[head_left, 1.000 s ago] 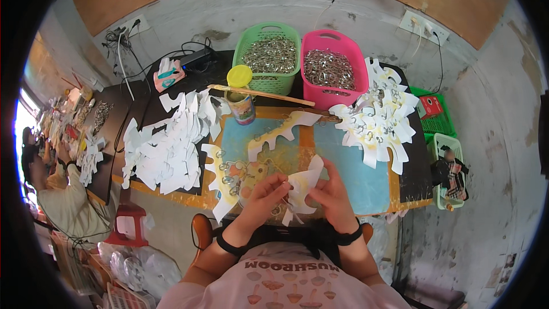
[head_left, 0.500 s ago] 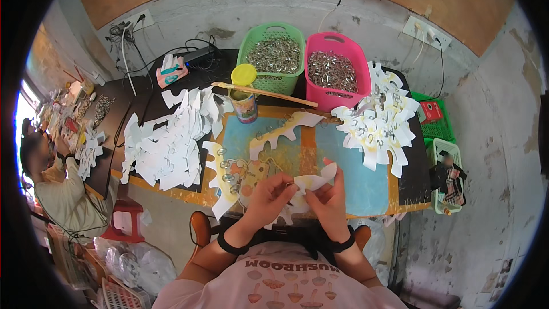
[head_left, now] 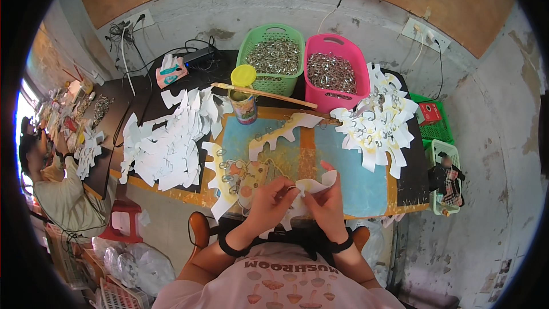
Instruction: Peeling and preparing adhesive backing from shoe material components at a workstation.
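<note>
L hand [head_left: 270,201] & R hand [head_left: 327,202] both pinched on white cutout [head_left: 314,185], lower ctr of frame. Prob mid-fitting smth small, can't tell what; next needs steady R grip, fine L fingerwork.

Left hand [head_left: 270,200]: pinch too small for me to read.
Pink shirt [head_left: 277,272]: lower edge cuts it off.
</note>
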Motion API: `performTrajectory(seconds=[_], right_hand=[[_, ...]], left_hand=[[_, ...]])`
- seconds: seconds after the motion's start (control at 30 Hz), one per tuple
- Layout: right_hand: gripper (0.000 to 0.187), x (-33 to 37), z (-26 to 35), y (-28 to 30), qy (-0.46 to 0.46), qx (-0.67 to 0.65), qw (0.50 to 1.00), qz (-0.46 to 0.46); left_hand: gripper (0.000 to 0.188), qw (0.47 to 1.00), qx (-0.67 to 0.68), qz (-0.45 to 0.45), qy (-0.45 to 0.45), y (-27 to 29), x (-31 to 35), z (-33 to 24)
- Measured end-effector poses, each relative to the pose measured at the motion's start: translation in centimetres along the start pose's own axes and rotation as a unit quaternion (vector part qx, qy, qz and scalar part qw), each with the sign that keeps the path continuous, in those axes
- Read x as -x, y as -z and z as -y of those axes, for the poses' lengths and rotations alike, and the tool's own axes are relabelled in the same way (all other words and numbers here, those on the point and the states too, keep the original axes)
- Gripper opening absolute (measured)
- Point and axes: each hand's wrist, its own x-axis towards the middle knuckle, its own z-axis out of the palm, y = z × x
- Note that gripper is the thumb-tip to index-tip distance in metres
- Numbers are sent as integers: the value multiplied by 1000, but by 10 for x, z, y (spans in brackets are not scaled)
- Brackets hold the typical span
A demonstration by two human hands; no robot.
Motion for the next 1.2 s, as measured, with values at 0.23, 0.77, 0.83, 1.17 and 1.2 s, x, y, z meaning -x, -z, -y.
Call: performTrajectory(seconds=[0.23,0.77,0.83,1.17,1.2], right_hand=[[69,9,15,26,-124,-163,979,-5],[56,33,-15,42,137,504,845,117],[56,35,-14,43,129,501,848,118],[60,35,-20,40,138,485,855,117],[60,37,-18,41,138,485,855,117]], left_hand=[[15,992,-88,93,21,9,-18,3],[47,842,-458,116,-261,10,-24,24],[41,852,-433,93,-277,6,-10,29],[28,891,-378,2,-251,-24,23,60],[27,890,-380,7,-252,-24,21,61]])
